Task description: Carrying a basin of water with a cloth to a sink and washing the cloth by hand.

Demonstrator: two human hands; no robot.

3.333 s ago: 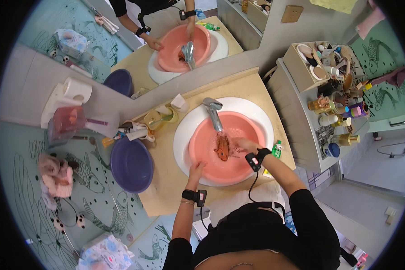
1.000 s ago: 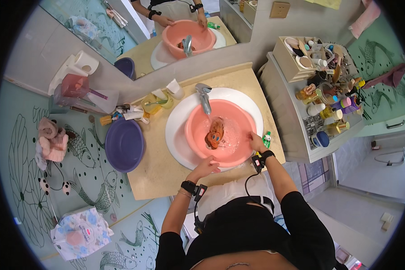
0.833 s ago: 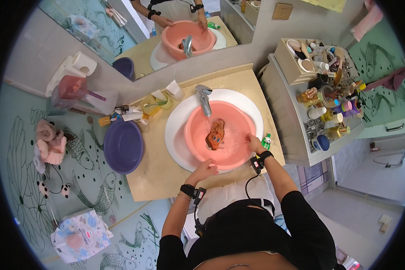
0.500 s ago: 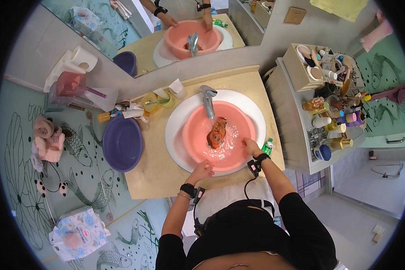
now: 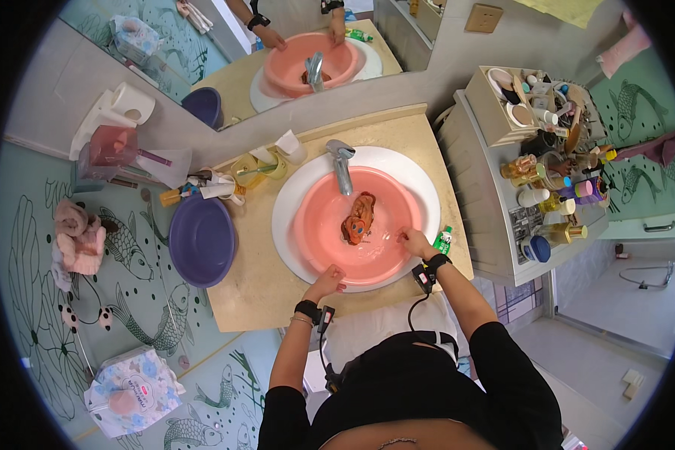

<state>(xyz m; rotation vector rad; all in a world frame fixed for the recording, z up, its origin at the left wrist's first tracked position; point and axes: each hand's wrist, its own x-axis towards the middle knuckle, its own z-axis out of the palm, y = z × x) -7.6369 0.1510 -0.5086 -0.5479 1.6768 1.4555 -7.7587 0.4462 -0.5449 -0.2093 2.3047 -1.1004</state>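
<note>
A pink plastic basin [image 5: 319,251] sits inside the white oval sink [image 5: 283,225]. In shallow water on its bottom lies a crumpled orange-brown cloth item [image 5: 358,219] with small blue spots; its exact kind I cannot tell. My left hand [image 5: 328,280] is closed on the basin's near rim, toward the left. My right hand [image 5: 414,243] grips the rim on the right side, fingers curled over it. Above the far edge stands the chrome faucet [image 5: 341,165], its spout pointing into the basin. Neither hand touches the cloth item.
A purple basin [image 5: 202,240] rests at the counter's left edge. Behind it are cups [image 5: 289,146] and bottles. A green tube [image 5: 443,240] lies right of the sink. Farther right, a cabinet [image 5: 495,202] carries several cosmetics. A mirror [image 5: 225,67] backs the counter.
Water ran from the faucet earlier; no stream shows now and the ripples have calmed. Both hands stay at the rim. The whole view has shifted slightly.
</note>
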